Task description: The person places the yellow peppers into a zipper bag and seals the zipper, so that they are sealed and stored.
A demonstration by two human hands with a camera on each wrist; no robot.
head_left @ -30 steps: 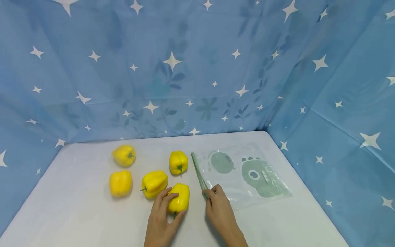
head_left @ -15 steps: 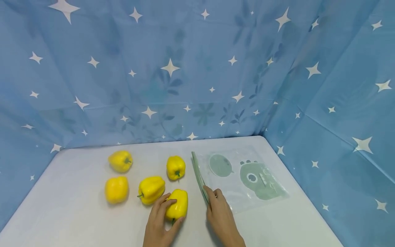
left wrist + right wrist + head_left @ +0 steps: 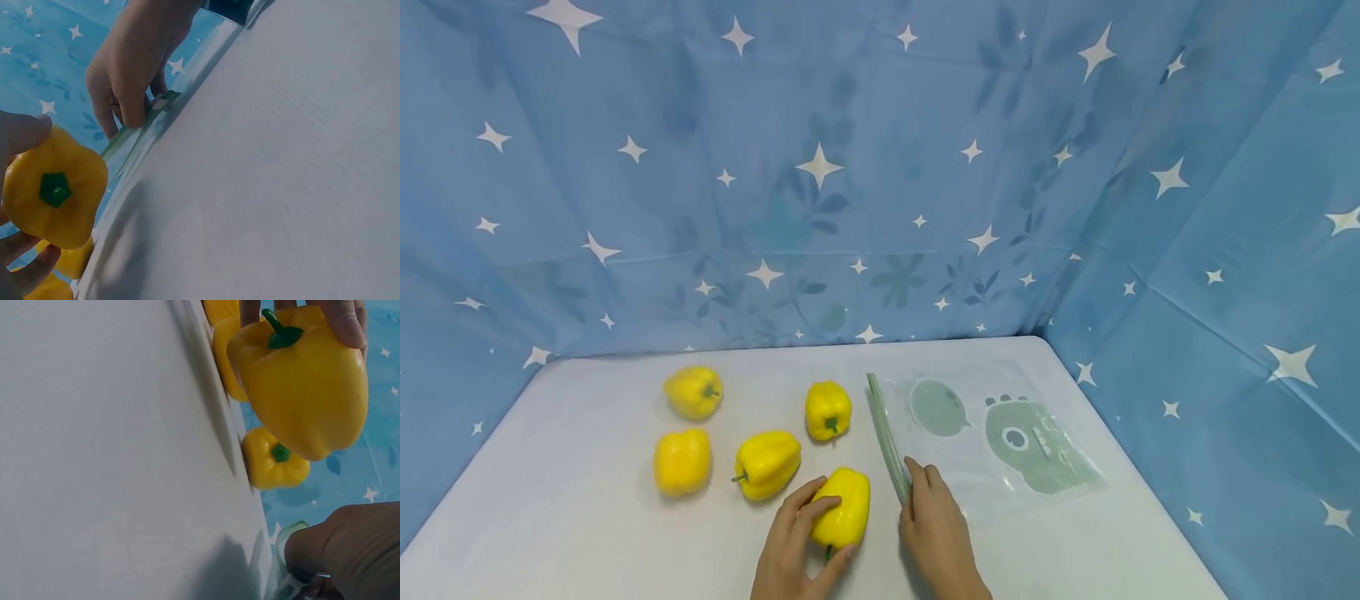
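Head view shows two bare hands at work over a white table [image 3: 580,492], each on its own thing. The left hand [image 3: 792,542] grips a yellow bell pepper [image 3: 844,504], fingers curled round its side and thumb near the green stem, which points back toward the person. Both wrist views suggest this pepper is raised off the table.

The right hand [image 3: 938,529] pinches the near end of the green edge strip [image 3: 883,425] of a clear bag [image 3: 1007,454] with green cartoon prints, which lies mostly flat to the right. Whether that edge is parted between the fingers I cannot tell. Pepper and bag stand apart, a bare stretch of table between them.

Four more peppers lie to the left: one at the back [image 3: 828,411], one just beyond the left hand [image 3: 767,465], and two farther left [image 3: 693,392] [image 3: 682,462].

My judgement is that the step in hand is readying the bag's edge while the pepper is held. The next move probably calls for lifting and parting that edge, keeping the pepper steady close by.
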